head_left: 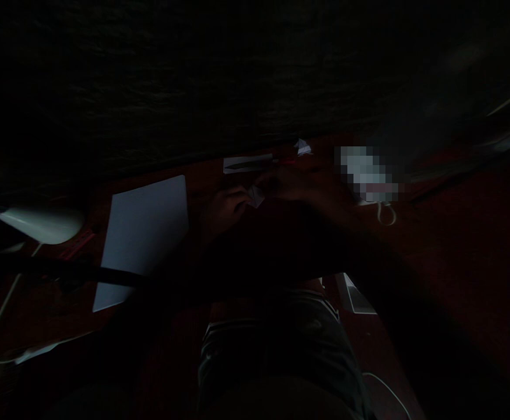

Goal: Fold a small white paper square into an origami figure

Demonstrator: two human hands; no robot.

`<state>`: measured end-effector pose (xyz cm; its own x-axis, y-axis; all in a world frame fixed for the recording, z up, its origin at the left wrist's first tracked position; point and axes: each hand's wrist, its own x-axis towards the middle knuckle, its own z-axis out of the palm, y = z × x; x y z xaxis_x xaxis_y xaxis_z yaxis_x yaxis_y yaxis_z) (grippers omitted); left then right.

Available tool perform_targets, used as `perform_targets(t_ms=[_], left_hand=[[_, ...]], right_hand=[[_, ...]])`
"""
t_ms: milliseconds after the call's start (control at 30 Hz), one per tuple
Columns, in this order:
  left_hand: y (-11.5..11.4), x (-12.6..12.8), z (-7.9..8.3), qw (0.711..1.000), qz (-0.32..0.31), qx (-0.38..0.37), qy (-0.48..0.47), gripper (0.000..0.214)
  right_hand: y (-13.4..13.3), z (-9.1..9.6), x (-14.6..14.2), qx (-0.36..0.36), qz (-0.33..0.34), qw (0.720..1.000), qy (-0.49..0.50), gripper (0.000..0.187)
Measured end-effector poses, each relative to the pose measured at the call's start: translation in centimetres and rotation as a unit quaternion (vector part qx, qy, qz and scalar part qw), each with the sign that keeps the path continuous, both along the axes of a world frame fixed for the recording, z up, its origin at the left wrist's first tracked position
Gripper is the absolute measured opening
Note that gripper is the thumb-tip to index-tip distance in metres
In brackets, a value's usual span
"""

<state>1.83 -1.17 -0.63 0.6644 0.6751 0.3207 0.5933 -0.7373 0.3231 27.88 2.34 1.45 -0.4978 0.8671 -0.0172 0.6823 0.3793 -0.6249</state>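
The scene is very dark. Near the middle of the table, a small piece of folded paper sits between my two hands. My left hand pinches its left side with curled fingers. On its upper right, my right hand has its fingers closed at the paper's edge, though the fingertips are hard to make out. Just beyond them lies a pale paper strip with a thin dark pointed tool across it, red toward its right end. A small folded white paper piece rests farther back.
On the left lies a large white sheet, crossed by a dark strap-like shape. Beside it is a white cone-shaped object with a pale cord. A blurred-out pale object and a cord loop are at right.
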Motion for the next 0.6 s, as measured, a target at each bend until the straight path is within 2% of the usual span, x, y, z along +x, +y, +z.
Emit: perform_targets(t_ms=[133,233,400,600], left_hand=[[-0.4,0.1,0.8,0.998,0.032,0.029,0.04,0.025],[-0.7,0.3,1.1,0.997,0.049,0.031,0.053,0.026],[-0.8,0.5,0.8,0.997,0.054,0.023,0.047,0.027],[-0.6,0.8,0.3,0.998,0.043,0.015,0.034,0.028]], right_hand=[[-0.6,0.5,-0.2,0.024,-0.019,0.999,-0.022,0.04],[-0.8,0.6,-0.3,0.025,-0.026,0.999,-0.033,0.036],[-0.6,0.1,-0.1,0.021,-0.014,0.999,-0.022,0.028],[0.1,-1.2,0.6,0.051,-0.02,0.998,0.007,0.031]])
